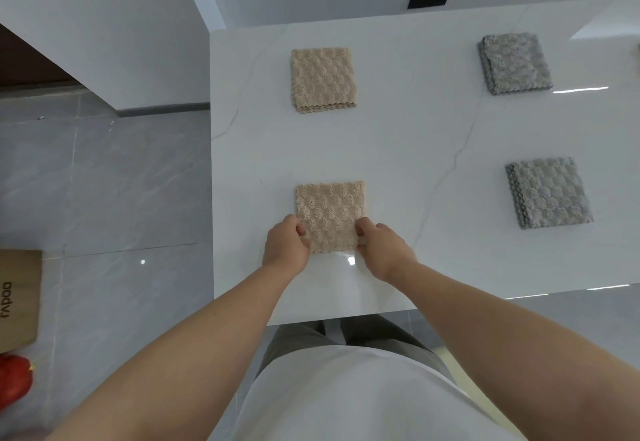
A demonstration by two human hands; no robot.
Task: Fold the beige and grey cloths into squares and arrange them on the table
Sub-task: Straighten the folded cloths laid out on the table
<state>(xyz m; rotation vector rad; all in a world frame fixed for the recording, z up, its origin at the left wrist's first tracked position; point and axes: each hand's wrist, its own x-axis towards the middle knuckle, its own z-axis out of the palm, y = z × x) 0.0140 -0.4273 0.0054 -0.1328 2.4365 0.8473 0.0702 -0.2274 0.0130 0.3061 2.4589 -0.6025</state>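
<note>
While three folded squares lie spread across the white table (pixel 398 150), a person's left hand (pixel 285 245) and right hand (pixel 382 250) pinch the near corners of a fourth, the near beige cloth (pixel 329 214), fingers curled onto its edge. It lies flat near the table's front left. The far beige cloth (pixel 323 80) sits beyond it; the far grey cloth (pixel 515 63) and near grey cloth (pixel 549 193) lie well apart to the right. Whether the thumbs reach under the fabric is unclear.
</note>
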